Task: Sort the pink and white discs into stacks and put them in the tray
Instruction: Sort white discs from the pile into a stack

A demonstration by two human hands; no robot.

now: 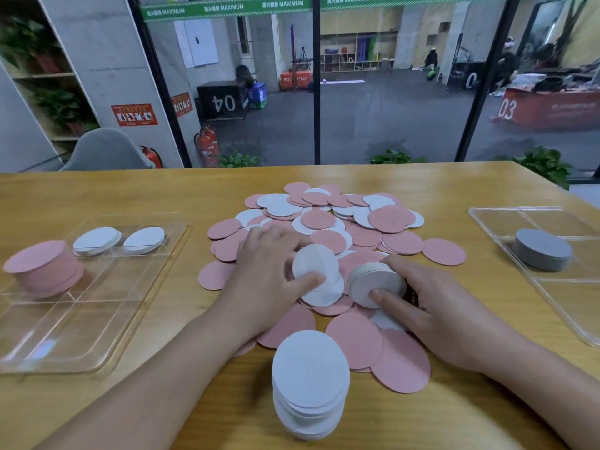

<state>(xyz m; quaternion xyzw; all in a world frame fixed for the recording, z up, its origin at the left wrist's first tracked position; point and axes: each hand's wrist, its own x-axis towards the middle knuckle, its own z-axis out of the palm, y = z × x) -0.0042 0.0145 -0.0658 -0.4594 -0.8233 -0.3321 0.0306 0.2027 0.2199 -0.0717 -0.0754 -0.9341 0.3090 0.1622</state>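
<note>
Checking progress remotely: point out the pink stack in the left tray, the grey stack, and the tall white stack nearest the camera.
pink stack (39, 259), head view, top disc.
grey stack (543, 244), head view, top face.
tall white stack (310, 368), head view, top disc.

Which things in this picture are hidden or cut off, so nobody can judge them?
Head view only:
- Loose pink and white paper discs: lower layers hidden beneath top discs, both hands.
- Clear plastic tray at right: cut by frame edge.
- Small white disc stack: right hand covers its side.
</note>
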